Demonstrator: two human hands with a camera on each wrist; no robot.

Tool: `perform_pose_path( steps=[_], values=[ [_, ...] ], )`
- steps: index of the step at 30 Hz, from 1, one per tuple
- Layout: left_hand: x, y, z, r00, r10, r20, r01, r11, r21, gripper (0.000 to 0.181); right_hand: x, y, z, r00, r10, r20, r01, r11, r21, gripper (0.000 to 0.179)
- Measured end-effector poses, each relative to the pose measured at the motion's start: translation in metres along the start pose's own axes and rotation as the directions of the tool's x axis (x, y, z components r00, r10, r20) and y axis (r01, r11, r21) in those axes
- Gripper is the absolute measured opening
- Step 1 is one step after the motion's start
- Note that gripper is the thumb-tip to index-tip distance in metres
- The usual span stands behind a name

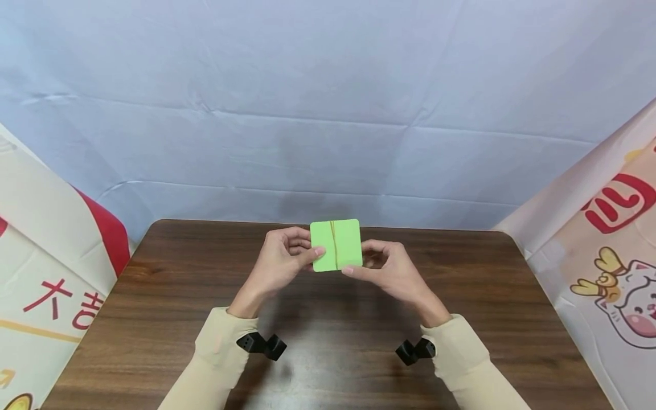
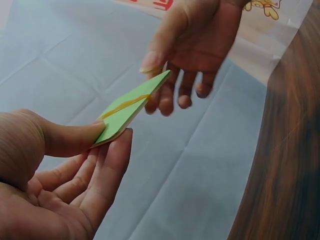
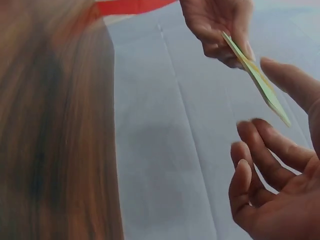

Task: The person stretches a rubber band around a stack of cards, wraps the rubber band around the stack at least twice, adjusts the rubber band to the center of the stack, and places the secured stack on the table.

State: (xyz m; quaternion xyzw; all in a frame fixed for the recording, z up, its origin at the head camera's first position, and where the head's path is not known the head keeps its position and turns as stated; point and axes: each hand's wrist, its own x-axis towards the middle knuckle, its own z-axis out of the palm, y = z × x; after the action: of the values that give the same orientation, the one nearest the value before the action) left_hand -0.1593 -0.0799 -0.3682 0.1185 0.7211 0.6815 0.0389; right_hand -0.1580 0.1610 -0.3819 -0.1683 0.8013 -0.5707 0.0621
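Note:
A thin stack of light-green square cards (image 1: 349, 242) is held up over the table, with a yellow rubber band (image 1: 335, 246) around its middle. My left hand (image 1: 279, 259) pinches its left edge, thumb on the front face and fingers behind. In the left wrist view the stack (image 2: 122, 112) tilts up away from that thumb. My right hand (image 1: 392, 273) hovers at the opposite edge, thumb and fingers spread to either side of it. The right wrist view shows a gap between the stack (image 3: 265, 92) and the right fingers (image 3: 272, 165).
Beneath both hands lies a dark brown wooden table (image 1: 179, 273) with rounded far corners. A pale blue-grey cloth (image 1: 328, 114) hangs behind it. Printed sheets with red characters and cartoon drawings flank the left and right sides. Small black wrist cameras (image 1: 261, 344) sit at the cream sleeves.

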Motion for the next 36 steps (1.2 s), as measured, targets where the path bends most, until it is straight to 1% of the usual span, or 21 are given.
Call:
perform_pose_path(
  steps=[2,3,5,7,9,12,15,16,18,20,22,25,27,28,31,32,34,35,36],
  values=[
    [0.000,-0.002,-0.002,1.000,-0.014,0.010,0.014,1.000,0.008,0.021,0.000,0.001,-0.005,0.997,-0.063,-0.037,0.059,0.993,-0.100,0.045],
    [0.000,-0.004,-0.003,1.000,-0.021,0.016,0.021,1.000,0.007,0.021,0.000,0.002,-0.007,0.994,-0.102,-0.051,0.093,0.984,-0.151,0.054],
    [0.000,-0.006,-0.004,0.999,-0.031,0.026,0.031,1.000,0.005,0.022,0.001,0.002,-0.010,0.982,-0.176,-0.063,0.156,0.957,-0.246,0.072],
    [0.001,-0.009,-0.005,0.999,-0.040,0.034,0.040,0.999,-0.001,0.022,0.002,0.002,-0.012,0.972,-0.232,-0.037,0.209,0.926,-0.314,0.088],
    [0.002,-0.011,-0.006,0.998,-0.048,0.043,0.048,0.999,-0.008,0.022,0.003,0.000,-0.014,0.964,-0.266,-0.002,0.246,0.896,-0.371,0.100],
    [0.004,-0.013,-0.006,0.996,-0.065,0.057,0.066,0.998,-0.022,0.022,0.005,-0.001,-0.014,0.959,-0.279,0.049,0.273,0.863,-0.426,0.103],
    [0.005,-0.014,-0.006,0.994,-0.081,0.080,0.084,0.996,-0.036,0.026,0.007,-0.002,-0.014,0.955,-0.286,0.076,0.289,0.845,-0.450,0.099],
    [0.005,-0.014,-0.007,0.993,-0.073,0.087,0.076,0.997,-0.025,0.031,0.007,-0.002,-0.014,0.953,-0.291,0.080,0.295,0.843,-0.450,0.097],
    [0.005,-0.015,-0.008,0.993,-0.039,0.107,0.038,0.999,0.013,0.043,0.008,-0.001,-0.014,0.951,-0.297,0.081,0.301,0.840,-0.452,0.094],
    [0.005,-0.017,-0.010,0.991,0.018,0.134,-0.028,0.997,0.074,0.060,0.009,0.001,-0.014,0.951,-0.299,0.075,0.300,0.841,-0.450,0.093],
    [0.004,-0.018,-0.013,0.982,0.081,0.171,-0.106,0.983,0.147,0.078,0.010,0.003,-0.015,0.953,-0.295,0.068,0.293,0.847,-0.443,0.092],
    [0.004,-0.019,-0.017,0.963,0.129,0.236,-0.192,0.945,0.265,0.092,0.012,0.008,-0.015,0.957,-0.284,0.059,0.281,0.858,-0.429,0.090],
    [0.005,-0.020,-0.019,0.953,0.138,0.269,-0.227,0.915,0.334,0.095,0.013,0.012,-0.015,0.959,-0.276,0.060,0.275,0.865,-0.420,0.090],
    [0.005,-0.021,-0.020,0.951,0.136,0.279,-0.238,0.897,0.373,0.094,0.014,0.013,-0.015,0.960,-0.273,0.062,0.273,0.866,-0.418,0.089],
    [0.007,-0.023,-0.021,0.952,0.125,0.281,-0.258,0.822,0.508,0.088,0.015,0.017,-0.014,0.963,-0.257,0.078,0.266,0.869,-0.416,0.089],
    [0.008,-0.025,-0.021,0.953,0.123,0.278,-0.263,0.792,0.552,0.087,0.016,0.019,-0.013,0.965,-0.250,0.084,0.262,0.871,-0.415,0.089],
    [0.009,-0.027,-0.021,0.956,0.119,0.268,-0.269,0.721,0.638,0.084,0.017,0.022,-0.012,0.966,-0.238,0.096,0.257,0.868,-0.424,0.089],
    [0.010,-0.028,-0.021,0.957,0.120,0.265,-0.272,0.691,0.670,0.083,0.017,0.024,-0.011,0.968,-0.231,0.102,0.252,0.868,-0.429,0.089],
    [0.011,-0.030,-0.021,0.956,0.123,0.266,-0.277,0.674,0.685,0.082,0.017,0.026,-0.010,0.969,-0.226,0.105,0.249,0.866,-0.433,0.089]
  ],
)
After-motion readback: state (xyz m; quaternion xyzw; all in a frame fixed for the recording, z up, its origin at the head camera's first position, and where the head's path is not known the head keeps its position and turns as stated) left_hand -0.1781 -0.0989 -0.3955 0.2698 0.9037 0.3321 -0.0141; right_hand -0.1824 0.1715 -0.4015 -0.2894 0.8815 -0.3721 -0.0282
